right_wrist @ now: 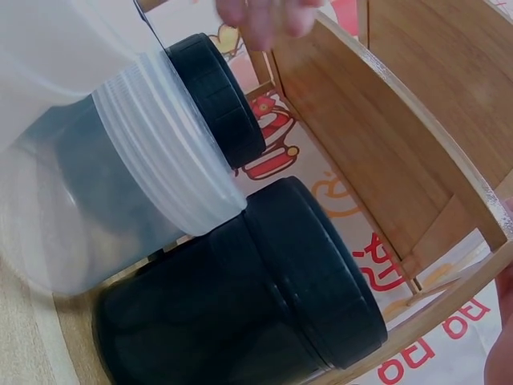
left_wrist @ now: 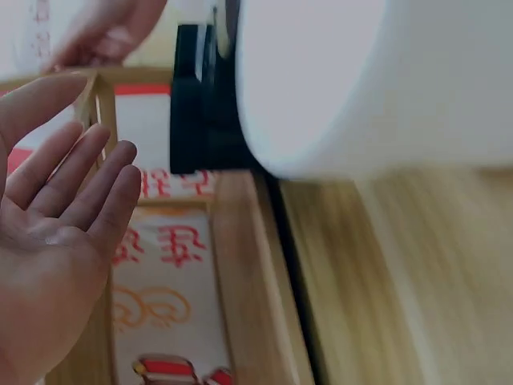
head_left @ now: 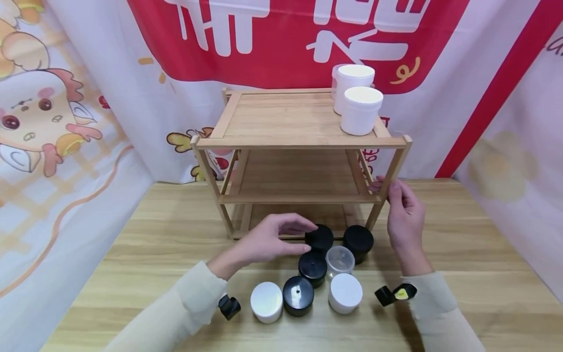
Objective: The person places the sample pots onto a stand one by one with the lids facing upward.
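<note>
My left hand [head_left: 281,237] reaches over the table with fingers and thumb spread. Its fingertips overlap a black-lidded jar [head_left: 319,238] in the head view. In the left wrist view the palm and straight fingers [left_wrist: 84,192] hold nothing. My right hand [head_left: 406,215] grips the front right post of a three-tier wooden rack [head_left: 299,143], some fingers hidden behind the post. Below the hands stand another black jar [head_left: 358,239], a clear jar [head_left: 340,260], two more black jars [head_left: 313,265] [head_left: 298,293], and white jars [head_left: 266,300] [head_left: 345,292].
White jars [head_left: 361,111] stand in a row at the right end of the rack's top shelf. Printed cloth [head_left: 281,58] hangs behind the rack and along both sides of the wooden table [head_left: 167,230]. Small black devices [head_left: 229,307] are strapped at both wrists.
</note>
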The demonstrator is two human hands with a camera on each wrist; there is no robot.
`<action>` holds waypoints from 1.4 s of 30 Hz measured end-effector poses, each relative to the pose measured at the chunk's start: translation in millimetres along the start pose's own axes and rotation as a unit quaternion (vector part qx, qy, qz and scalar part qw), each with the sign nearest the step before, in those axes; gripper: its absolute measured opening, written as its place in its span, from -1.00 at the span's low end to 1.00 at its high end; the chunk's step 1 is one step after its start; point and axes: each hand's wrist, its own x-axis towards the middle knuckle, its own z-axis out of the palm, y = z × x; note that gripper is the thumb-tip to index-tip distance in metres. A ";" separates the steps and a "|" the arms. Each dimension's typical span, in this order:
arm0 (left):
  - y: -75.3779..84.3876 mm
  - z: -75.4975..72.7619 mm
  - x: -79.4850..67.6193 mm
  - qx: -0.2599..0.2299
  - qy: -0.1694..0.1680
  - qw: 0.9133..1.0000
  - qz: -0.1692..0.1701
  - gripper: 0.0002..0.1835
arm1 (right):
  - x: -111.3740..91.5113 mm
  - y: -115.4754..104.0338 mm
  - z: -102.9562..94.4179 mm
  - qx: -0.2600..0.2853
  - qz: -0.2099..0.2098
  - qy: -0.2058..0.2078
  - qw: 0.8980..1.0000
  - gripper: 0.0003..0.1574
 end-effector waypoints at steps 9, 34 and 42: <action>-20.2 -5.2 4.6 0.017 0.015 0.999 -0.048 -0.54 | 1.9 -3.1 -0.2 -0.012 0.010 0.001 1.000 -0.39; -51.9 4.2 33.5 -0.044 -0.015 0.994 -0.094 -0.22 | 0.7 -0.5 -1.1 -0.014 -0.003 -0.007 1.000 -0.39; -52.5 2.3 41.0 -0.031 -0.046 0.994 -0.093 -0.19 | 1.1 3.1 0.2 0.012 -0.010 -0.007 1.000 -0.35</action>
